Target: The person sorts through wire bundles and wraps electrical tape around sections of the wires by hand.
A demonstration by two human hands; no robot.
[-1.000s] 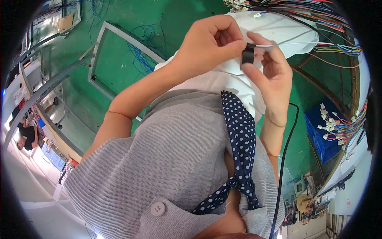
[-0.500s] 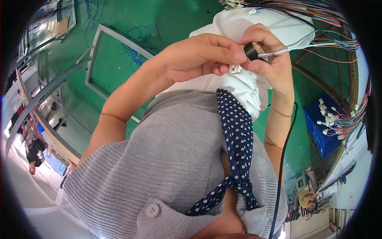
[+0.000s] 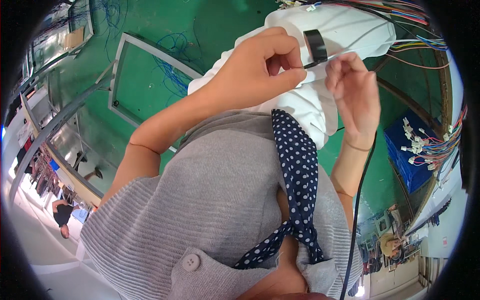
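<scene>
The left hand (image 3: 272, 62) pinches a short black strip (image 3: 312, 65) between thumb and fingers, beside a black tape roll (image 3: 320, 46). The right hand (image 3: 354, 92) is just to the right, fingers bent, near pale wires (image 3: 410, 40) that run to the upper right. White fabric (image 3: 295, 22) lies beneath both hands. A grey metal frame (image 3: 120, 70) and tangled blue wires (image 3: 172, 67) rest on the green floor (image 3: 220, 22); a blue crate (image 3: 407, 170) stands at right.

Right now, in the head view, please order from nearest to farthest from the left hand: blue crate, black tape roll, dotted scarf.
1. Black tape roll: just right of the left hand.
2. Dotted scarf: below, on the chest.
3. Blue crate: far right, lower.
</scene>
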